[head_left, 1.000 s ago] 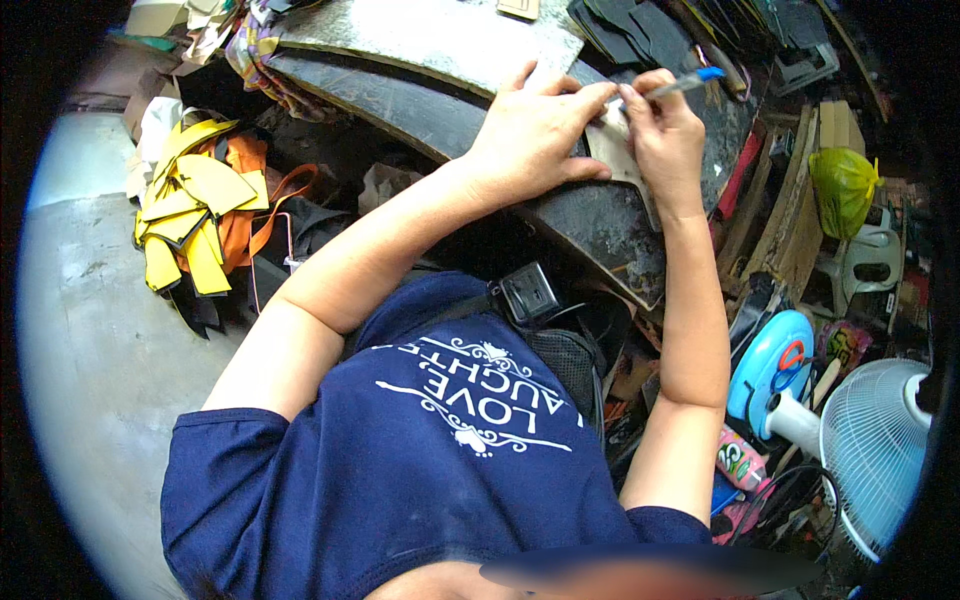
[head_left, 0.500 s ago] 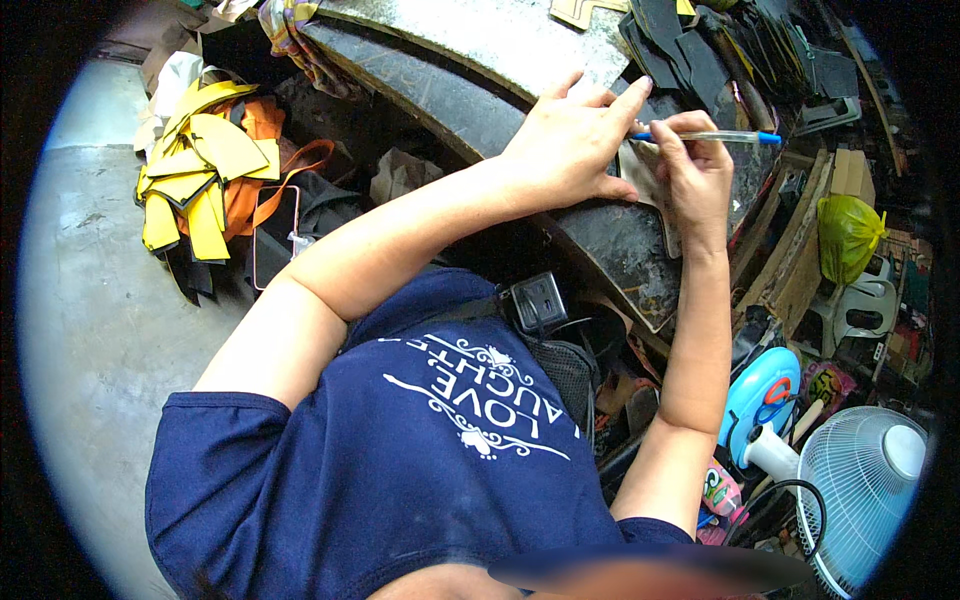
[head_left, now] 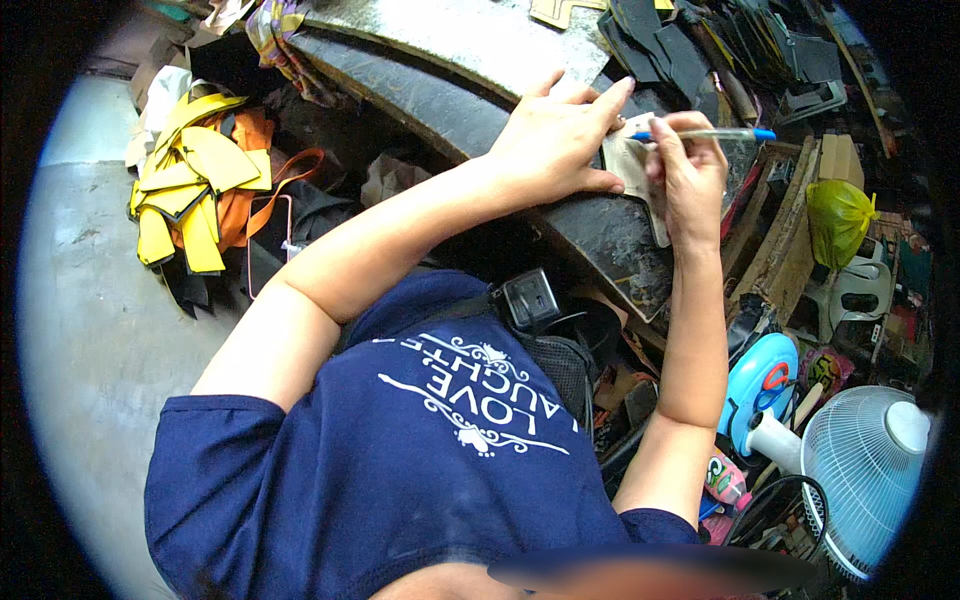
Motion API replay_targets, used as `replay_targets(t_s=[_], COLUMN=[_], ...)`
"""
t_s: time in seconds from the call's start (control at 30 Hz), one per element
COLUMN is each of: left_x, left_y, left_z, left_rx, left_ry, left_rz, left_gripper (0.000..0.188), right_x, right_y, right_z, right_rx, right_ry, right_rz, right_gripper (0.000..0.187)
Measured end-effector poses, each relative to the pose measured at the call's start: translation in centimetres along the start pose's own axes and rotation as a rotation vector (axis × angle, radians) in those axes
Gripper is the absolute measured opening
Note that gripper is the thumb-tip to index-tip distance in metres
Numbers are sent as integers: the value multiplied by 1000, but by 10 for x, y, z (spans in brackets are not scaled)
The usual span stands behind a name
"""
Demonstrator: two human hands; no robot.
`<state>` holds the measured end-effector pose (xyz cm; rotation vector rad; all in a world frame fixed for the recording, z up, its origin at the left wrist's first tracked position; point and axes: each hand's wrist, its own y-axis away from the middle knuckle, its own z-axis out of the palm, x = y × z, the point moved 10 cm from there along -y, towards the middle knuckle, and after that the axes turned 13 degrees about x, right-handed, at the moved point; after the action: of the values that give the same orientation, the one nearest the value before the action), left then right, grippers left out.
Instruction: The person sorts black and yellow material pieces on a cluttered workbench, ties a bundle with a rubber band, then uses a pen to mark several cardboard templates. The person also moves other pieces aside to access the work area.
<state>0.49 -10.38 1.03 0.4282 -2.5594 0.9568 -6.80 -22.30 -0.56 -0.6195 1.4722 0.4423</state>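
My right hand (head_left: 692,175) pinches a ballpoint pen (head_left: 738,134) with a see-through barrel and blue ends. The pen lies nearly level, its blue writing end pointing left at a pale beige flat piece (head_left: 628,160). That piece has a shaped outline and rests on the dark worktable (head_left: 615,235), partly covered by both hands. My left hand (head_left: 560,140) is flat with its fingers spread, beside and partly over the piece's left side. Whether the pen tip touches the piece, I cannot tell.
A pale board (head_left: 450,40) covers the table's far part. Dark flat pieces (head_left: 650,50) are stacked at the far right. Yellow cut pieces (head_left: 200,180) hang at left. On the right are a yellow-green plastic bag (head_left: 838,222) and a white-and-blue fan (head_left: 865,475).
The whole view has shifted slightly, so most things sit a little further left. The right hand and pen stand slightly further from the left hand, and more of the beige piece shows.
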Motion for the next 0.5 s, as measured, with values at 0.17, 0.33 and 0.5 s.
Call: replay_targets(t_s=[0.17,0.33,0.5], left_x=[2,1,3], left_y=[1,2,1], left_z=[1,1,1], left_rx=[-3,-5,-8], left_ry=[5,-14,-12], left_rz=[14,21,31], left_gripper=[103,102,101], right_x=[2,-16,1], right_y=[0,12,2], right_z=[-33,-14,-31], right_rx=[161,96,201], right_ry=[-127,377,-77], right_rz=[9,-302,-13], right_gripper=[8,9,8])
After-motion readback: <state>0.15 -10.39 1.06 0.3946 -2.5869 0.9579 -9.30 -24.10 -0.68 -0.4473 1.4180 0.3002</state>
